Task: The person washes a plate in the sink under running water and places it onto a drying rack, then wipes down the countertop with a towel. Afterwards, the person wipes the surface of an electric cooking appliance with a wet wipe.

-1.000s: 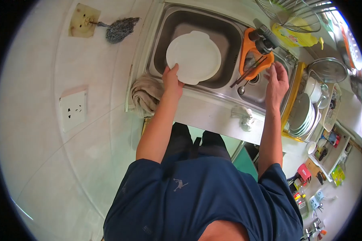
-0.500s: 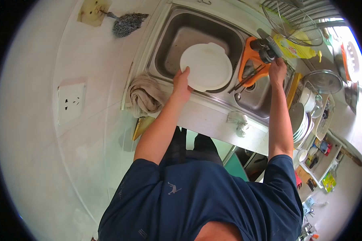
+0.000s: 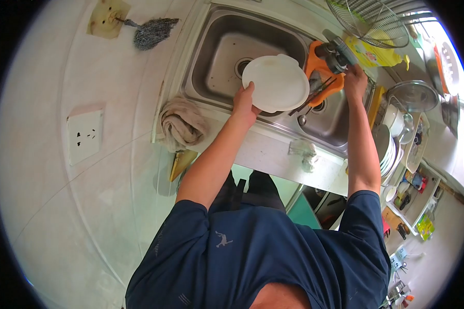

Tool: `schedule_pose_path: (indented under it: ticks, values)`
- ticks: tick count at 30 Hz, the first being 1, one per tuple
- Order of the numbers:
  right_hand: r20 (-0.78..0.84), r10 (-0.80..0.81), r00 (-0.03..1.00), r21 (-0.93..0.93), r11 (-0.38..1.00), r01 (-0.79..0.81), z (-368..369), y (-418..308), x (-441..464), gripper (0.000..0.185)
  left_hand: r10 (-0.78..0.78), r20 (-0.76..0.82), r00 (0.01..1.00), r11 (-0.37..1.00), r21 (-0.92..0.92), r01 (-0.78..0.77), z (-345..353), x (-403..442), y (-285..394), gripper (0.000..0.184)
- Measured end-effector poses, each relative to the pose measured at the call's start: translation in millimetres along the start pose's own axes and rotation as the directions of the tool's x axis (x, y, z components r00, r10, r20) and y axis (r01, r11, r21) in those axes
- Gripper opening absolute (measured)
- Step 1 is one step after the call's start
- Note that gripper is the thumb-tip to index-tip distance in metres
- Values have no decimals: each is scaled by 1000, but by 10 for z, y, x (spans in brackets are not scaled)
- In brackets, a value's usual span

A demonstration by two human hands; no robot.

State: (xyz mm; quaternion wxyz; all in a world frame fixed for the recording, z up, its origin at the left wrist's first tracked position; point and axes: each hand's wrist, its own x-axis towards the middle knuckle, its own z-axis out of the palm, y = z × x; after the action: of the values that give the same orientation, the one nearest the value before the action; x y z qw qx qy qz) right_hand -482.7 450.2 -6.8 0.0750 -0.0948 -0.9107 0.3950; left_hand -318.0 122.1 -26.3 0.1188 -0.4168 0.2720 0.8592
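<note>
Head view: my left hand [image 3: 246,104] pinches the plate [image 3: 277,82] by its rim, keeping its face uncovered
Right hand [image 3: 355,84] at the faucet [image 3: 337,55], grip unclear

The head view looks steeply down over the sink [image 3: 211,69].

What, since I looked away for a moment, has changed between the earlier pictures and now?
The left hand has carried the white dish rightward, towards the orange rack, uncovering the drain of the large basin. The right hand has moved from over the small basin up to the faucet; whether it grips it is unclear. The left hand still holds the dish; the cloth stays beside the sink.
</note>
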Motion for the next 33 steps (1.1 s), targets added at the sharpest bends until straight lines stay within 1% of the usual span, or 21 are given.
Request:
schedule_pose_path:
  ticks: [2, 3, 5, 6, 7, 8, 10, 12, 13, 14, 16, 18, 20, 21, 22, 24, 26, 28, 29, 31, 33]
  values:
    - [-6, -60, 998, -13, 998, 60, 39, 262, 86, 32, 6, 31, 1000, 1000, 2, -6, -30, 53, -40, 45]
    - [-7, -56, 998, -14, 998, 55, 25, 217, 43, 32, 15, 59, 998, 1000, 1, -16, -46, 73, -56, 45]
    - [-239, -80, 968, -83, 995, 62, -5, -52, -126, 31, 6, 23, 1000, 1000, 2, -6, -15, 61, -63, 45]
    - [-240, -82, 967, -87, 994, 62, -22, -155, -227, 31, 2, -10, 1000, 1000, 0, -2, 10, 65, -67, 45]
    - [-222, 30, 975, 190, 982, 13, -48, -240, -334, 32, 0, -7, 1000, 1000, -3, 0, 3, 94, -77, 45]
    - [-173, 133, 976, 451, 892, -42, -73, -329, -435, 33, -1, -5, 1000, 1000, -4, 1, -24, 111, -79, 45]
    - [-176, 104, 979, 463, 886, -11, -118, -457, -574, 35, -9, 2, 1000, 1000, -8, 9, -47, 112, -78, 45]
    - [-46, 80, 996, 549, 835, -42, -189, -618, -684, 37, -11, -6, 1000, 1000, 2, 11, -31, 105, -41, 45]
    - [63, 87, 994, 598, 795, -108, -260, -809, -749, 38, -10, 0, 1000, 1000, -2, 10, -40, 126, -37, 45]
    - [62, 82, 995, 596, 797, -103, -252, -950, -799, 38, 9, 9, 1000, 1000, -7, -9, -57, 143, -34, 45]
    - [166, -90, 982, 653, 756, -41, -223, -1107, -884, 40, 26, 15, 1000, 1000, -12, -26, -95, 149, -37, 46]
    - [187, -113, 976, 628, 777, -30, -146, -1016, -880, 42, 43, 44, 998, 999, -12, -42, -125, 141, -18, 47]
    - [188, -194, 963, 593, 804, 46, -51, -1081, -903, 41, 51, 38, 998, 999, -6, -51, -132, 115, 15, 47]
    - [174, -173, 969, 630, 776, 25, 3, -1169, -920, 36, 56, 32, 998, 998, 0, -56, -144, 108, 29, 47]
    - [178, -177, 968, 631, 775, 26, 46, -1253, -939, 36, 60, 31, 998, 998, -4, -60, -158, 100, 38, 47]
    - [163, -124, 979, 609, 793, -1, 112, -1480, -938, 31, 81, 28, 996, 997, -3, -81, -176, 102, 50, 48]
    - [142, -87, 986, 613, 790, -19, 171, -1685, -902, 31, 74, -2, 997, 997, 9, -74, -174, 101, 52, 48]
    - [160, -98, 982, 511, 860, 2, 259, -1742, -729, 40, 75, -28, 997, 997, 17, -75, -151, 121, 80, 48]
    - [112, -133, 985, 451, 890, 69, 270, -1764, -656, 42, 78, -26, 997, 996, 34, -77, -153, 121, 91, 47]
    - [68, -127, 990, 486, 870, 78, 294, -1885, -588, 43, 91, -20, 996, 995, 51, -89, -111, 122, 148, 47]
    - [32, -107, 994, 517, 852, 75, 314, -1945, -565, 43, 103, -64, 993, 993, 72, -99, -96, 92, 171, 45]
